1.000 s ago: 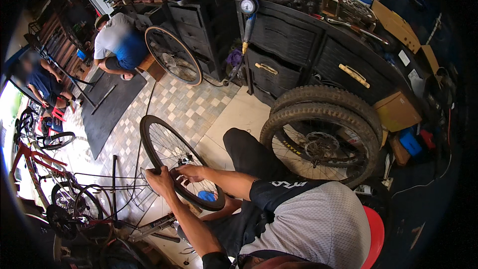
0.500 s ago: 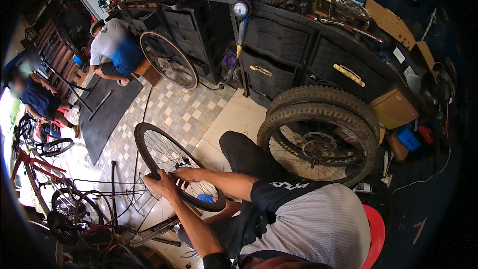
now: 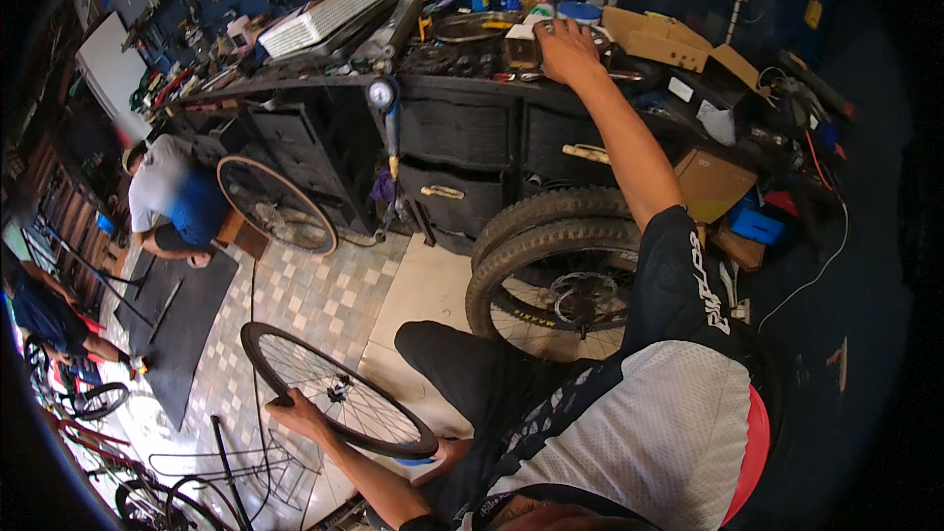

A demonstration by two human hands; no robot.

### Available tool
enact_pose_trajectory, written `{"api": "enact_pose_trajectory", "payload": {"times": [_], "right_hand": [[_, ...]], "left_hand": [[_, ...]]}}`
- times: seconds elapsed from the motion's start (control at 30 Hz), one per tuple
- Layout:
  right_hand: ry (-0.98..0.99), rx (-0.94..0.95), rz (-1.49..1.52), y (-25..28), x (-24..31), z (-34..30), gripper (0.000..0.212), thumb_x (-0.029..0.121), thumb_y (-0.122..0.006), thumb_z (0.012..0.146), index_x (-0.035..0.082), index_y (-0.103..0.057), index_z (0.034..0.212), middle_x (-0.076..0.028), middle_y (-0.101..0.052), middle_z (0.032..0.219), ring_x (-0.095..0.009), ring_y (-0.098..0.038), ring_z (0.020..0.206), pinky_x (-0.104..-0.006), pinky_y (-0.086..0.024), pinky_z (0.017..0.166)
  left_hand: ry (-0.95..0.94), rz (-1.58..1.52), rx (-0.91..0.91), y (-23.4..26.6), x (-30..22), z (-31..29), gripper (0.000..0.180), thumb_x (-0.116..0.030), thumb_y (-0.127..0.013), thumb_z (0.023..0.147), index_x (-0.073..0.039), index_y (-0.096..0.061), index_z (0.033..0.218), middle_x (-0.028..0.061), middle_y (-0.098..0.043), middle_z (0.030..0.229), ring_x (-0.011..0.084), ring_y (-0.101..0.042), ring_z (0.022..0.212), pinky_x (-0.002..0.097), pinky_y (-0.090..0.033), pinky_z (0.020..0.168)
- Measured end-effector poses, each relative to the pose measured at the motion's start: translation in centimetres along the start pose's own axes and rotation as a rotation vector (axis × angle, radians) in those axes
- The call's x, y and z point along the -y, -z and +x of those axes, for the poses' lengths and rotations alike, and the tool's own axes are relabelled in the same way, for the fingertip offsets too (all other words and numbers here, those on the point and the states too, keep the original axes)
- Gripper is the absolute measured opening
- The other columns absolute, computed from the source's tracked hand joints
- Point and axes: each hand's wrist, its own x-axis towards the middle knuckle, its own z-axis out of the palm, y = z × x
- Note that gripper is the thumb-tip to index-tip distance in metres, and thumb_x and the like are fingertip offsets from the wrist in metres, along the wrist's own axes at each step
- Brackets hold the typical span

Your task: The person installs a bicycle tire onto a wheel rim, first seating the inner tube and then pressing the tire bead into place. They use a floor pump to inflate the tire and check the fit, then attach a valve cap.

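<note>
A bicycle wheel (image 3: 258, 359) with a dark tyre and thin spokes leans in front of my legs, its hub (image 3: 339, 389) facing up at a slant. My left hand (image 3: 299, 415) is closed round the tyre and rim on the near left side. Stretched far out over the cluttered workbench (image 3: 438, 79), my right hand (image 3: 567, 49) has its fingers apart. It is beside a small open cardboard box (image 3: 521, 45), close to some bottles. What lies under its fingertips is hidden.
Two knobby-tyred wheels (image 3: 482, 280) stand against the dark drawers. A pressure gauge (image 3: 381, 92) hangs at the bench edge. Another wheel (image 3: 324, 236) leans farther left, near a seated person (image 3: 177, 197). Bicycle parts (image 3: 226, 462) lie at lower left. A second person (image 3: 44, 295) is at far left.
My right hand has left the wheel's hub area and reached up to the workbench. My left hand still grips the tyre. The view has shifted toward the bench.
</note>
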Motion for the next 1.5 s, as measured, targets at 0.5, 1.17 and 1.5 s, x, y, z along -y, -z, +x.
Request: {"api": "enact_pose_trajectory", "payload": {"times": [0.5,1.17,1.5], "right_hand": [[-0.199,-0.186,0.041,6.4,-13.9,2.8,0.053,0.007,-0.061,0.091,0.024,-0.065,0.141,-0.020,-0.075,0.113,-0.044,-0.072,0.105,-0.0551,-0.058,0.090],[0.097,0.374,0.217,-0.5,-4.5,4.1,0.035,0.028,-0.064,0.093,0.001,-0.080,0.106,-0.025,-0.076,0.109,-0.042,-0.074,0.101,-0.0505,-0.058,0.091],[0.010,0.532,0.157,-6.2,-2.0,6.8,0.043,0.030,-0.055,0.103,-0.006,-0.073,0.119,-0.029,-0.069,0.128,-0.043,-0.068,0.118,-0.0509,-0.053,0.101]], "left_hand": [[0.031,0.099,0.017,1.3,1.1,1.5,0.035,-0.020,-0.068,0.089,0.007,-0.050,0.100,0.0263,-0.056,0.093,0.0468,-0.055,0.088,0.0563,-0.044,0.085],[0.078,0.142,-0.040,3.8,4.7,1.9,0.036,-0.021,-0.066,0.092,0.009,-0.048,0.101,0.0304,-0.055,0.095,0.0485,-0.053,0.086,0.0581,-0.044,0.085],[0.120,0.054,-0.011,3.5,4.6,1.2,0.034,-0.019,-0.065,0.090,0.009,-0.046,0.097,0.0261,-0.051,0.092,0.0444,-0.050,0.085,0.0549,-0.042,0.085]]}}
